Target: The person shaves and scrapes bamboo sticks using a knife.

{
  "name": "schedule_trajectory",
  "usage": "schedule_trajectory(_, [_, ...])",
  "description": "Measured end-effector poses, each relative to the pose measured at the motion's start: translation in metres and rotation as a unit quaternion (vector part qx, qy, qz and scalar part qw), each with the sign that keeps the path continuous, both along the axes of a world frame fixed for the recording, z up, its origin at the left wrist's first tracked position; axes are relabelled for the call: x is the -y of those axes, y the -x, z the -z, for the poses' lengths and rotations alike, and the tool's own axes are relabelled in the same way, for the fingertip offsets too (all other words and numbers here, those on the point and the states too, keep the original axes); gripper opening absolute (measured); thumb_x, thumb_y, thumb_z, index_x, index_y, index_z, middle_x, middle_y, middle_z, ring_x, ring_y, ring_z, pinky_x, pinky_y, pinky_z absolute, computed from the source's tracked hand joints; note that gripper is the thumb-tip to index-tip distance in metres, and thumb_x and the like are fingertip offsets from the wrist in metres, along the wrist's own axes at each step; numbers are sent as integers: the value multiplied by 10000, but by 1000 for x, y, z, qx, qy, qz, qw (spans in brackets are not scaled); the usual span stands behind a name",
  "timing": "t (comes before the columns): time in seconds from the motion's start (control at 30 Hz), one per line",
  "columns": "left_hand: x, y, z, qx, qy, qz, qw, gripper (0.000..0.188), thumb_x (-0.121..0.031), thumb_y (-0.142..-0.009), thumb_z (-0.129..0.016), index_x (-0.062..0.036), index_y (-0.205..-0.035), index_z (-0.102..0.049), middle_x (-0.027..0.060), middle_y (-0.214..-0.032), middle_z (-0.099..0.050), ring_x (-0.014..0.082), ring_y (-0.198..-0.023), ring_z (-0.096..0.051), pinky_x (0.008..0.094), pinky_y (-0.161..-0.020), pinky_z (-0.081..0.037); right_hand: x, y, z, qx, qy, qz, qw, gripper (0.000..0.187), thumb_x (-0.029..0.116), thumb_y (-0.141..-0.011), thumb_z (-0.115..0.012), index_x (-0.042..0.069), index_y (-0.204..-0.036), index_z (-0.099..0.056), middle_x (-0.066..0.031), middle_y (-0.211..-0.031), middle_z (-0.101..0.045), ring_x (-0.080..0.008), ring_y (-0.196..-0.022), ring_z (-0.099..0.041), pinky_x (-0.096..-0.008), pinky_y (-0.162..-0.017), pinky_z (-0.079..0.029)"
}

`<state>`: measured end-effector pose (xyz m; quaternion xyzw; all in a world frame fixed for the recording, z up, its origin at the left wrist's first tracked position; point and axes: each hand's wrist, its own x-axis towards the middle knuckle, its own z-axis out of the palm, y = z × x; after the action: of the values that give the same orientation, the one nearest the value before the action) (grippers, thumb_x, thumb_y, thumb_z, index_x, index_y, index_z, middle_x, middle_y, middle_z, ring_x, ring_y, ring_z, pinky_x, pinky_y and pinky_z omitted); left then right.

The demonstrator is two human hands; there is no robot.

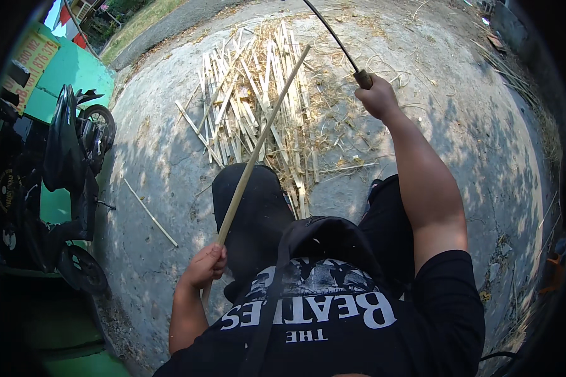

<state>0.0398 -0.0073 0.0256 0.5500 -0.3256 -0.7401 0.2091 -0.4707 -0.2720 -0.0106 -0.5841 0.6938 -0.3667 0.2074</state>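
My left hand (206, 266) is closed round the lower part of a long pale bamboo strip (256, 151). The strip slants up and away to the right, passing in front of my knee and the pile beyond. Raised at the upper right, my right hand (378, 98) grips the short wooden handle of a long, thin, dark, slightly curved tool (338, 40). It looks like a blade seen edge-on, and its far end reaches the top edge of the view. The tool and the strip are apart.
Many split bamboo strips (223, 94) lie heaped ahead of my knees, with curled shavings (339, 125) to their right. A single strip (149, 212) lies on the concrete at left. A black motorbike (69, 151) stands by a green wall (82, 66). Long poles (506, 69) lie at far right.
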Motion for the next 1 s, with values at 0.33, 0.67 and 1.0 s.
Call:
schedule_trajectory(0.33, [35, 57, -6, -69, 38, 38, 996, 340, -478, -1085, -461, -156, -982, -497, -80, -697, -348, 50, -554, -311, 223, -484, -268, -58, -85, -50, -257, 246, -278, 892, 83, 178, -838, -660, 132, -835, -592, -83, -664, -620, -328, -665, -666, -476, -652, -504])
schedule_trajectory(0.67, [36, 63, -6, -114, -23, 77, 990, 347, -468, -1111, -366, -151, -990, -441, -49, -674, -305, 66, -502, -240, 243, -454, -221, -27, -36, -37, -114, -5, -139, 984, 192, 149, -826, -631, 108, -1003, -693, -180, -880, -701, -396, -863, -681, -495, -772, -543])
schedule_trajectory(1.0, [42, 65, -7, -134, 3, 97, 986, 391, -534, -1058, -490, -152, -981, -454, -67, -671, -323, 59, -506, -271, 240, -450, -238, -74, -104, -68, -299, 99, -381, 869, 74, 189, -824, -660, 130, -868, -656, -96, -775, -696, -341, -785, -712, -488, -705, -547])
